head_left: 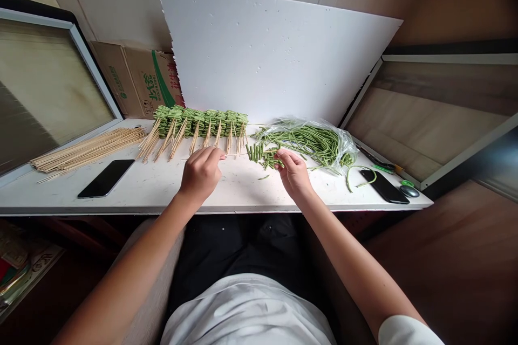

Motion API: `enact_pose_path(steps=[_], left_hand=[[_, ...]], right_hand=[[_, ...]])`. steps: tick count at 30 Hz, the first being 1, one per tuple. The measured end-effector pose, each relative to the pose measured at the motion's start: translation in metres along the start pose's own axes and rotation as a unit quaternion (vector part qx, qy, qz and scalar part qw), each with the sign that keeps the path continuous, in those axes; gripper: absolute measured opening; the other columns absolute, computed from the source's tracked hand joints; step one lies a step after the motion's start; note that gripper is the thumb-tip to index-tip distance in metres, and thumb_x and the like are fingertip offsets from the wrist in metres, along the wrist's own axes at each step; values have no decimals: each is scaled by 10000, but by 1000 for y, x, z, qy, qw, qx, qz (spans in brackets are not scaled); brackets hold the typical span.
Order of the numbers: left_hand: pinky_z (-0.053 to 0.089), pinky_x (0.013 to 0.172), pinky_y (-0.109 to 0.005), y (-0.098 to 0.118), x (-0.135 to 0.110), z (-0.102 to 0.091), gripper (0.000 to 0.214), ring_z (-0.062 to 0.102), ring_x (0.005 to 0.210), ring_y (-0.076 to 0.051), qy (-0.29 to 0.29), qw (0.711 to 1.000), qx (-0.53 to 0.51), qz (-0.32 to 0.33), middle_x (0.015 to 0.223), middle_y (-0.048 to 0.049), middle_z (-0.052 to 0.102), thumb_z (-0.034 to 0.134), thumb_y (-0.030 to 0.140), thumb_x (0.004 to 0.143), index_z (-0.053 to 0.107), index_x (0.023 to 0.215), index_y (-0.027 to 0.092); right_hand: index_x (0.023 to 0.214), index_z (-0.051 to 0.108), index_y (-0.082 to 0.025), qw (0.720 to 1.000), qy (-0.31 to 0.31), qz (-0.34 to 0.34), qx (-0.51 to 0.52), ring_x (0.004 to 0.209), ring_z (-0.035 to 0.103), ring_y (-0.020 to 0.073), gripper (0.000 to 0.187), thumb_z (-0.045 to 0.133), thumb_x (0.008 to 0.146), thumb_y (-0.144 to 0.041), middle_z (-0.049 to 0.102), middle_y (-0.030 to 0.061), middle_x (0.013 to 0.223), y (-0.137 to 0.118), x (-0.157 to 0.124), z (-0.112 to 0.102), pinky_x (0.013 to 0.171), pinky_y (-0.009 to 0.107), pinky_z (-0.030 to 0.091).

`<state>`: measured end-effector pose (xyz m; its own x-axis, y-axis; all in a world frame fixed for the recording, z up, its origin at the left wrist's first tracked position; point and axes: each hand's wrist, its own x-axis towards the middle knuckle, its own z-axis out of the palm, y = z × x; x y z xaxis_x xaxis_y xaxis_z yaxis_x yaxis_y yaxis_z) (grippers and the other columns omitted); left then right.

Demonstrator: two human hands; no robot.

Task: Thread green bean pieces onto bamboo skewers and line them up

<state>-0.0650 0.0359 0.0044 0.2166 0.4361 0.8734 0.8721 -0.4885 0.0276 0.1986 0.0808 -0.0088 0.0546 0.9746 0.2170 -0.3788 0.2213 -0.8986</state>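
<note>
My left hand [201, 172] is closed around the blunt end of a thin bamboo skewer [234, 154], which points right. Cut pieces of long green bean [254, 152] sit side by side on that skewer. At its other end, my right hand [294, 170] is closed in a pinch, with a bit of green showing at the fingertips, apparently a bean piece. Below and behind the skewer lies a small pile of loose cut bean pieces [268, 160]. Behind my left hand, finished-looking bean skewers [202, 123] are stacked in a row, sticks toward me.
Bare bamboo skewers [87, 150] lie at the left, beside a dark phone [106, 178]. Whole long beans [315, 143] spill from a clear plastic bag [347, 145]. Another phone [384, 186] and a mouse-like dark object [409, 191] lie right. A white foam board [275, 54] stands behind.
</note>
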Motion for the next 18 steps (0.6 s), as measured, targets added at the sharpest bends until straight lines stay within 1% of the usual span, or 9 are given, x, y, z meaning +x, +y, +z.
enact_pose_path(steps=[4,11,14,18], left_hand=[[549,698,-351,-2,2,-3,352,696,787,-238,10,1000,-4,7,792,-59,696,432,-82,827,634,837,206],[535,673,-321,-7,2,-1,391,684,766,-219,31,998,0,52,791,-45,687,405,-116,783,627,869,195],[539,671,-314,-8,2,0,405,688,768,-215,38,997,-13,62,803,-44,692,399,-125,770,630,882,188],[549,685,-312,-7,1,1,396,695,788,-215,39,998,-20,54,819,-46,701,415,-124,781,635,877,190]], right_hand=[[797,803,-272,1000,-6,-12,0,930,673,225,269,957,680,-458,738,27,875,0,-2,2,690,320,503],[811,801,-252,998,-7,-61,-28,871,653,201,314,971,681,-481,745,25,877,-1,-4,1,766,336,505],[813,803,-249,998,-17,-56,-26,857,646,193,314,971,688,-484,737,21,862,0,-4,1,771,336,499],[811,810,-257,999,-15,-30,-17,873,648,208,318,965,680,-501,722,26,851,1,-5,4,709,330,478]])
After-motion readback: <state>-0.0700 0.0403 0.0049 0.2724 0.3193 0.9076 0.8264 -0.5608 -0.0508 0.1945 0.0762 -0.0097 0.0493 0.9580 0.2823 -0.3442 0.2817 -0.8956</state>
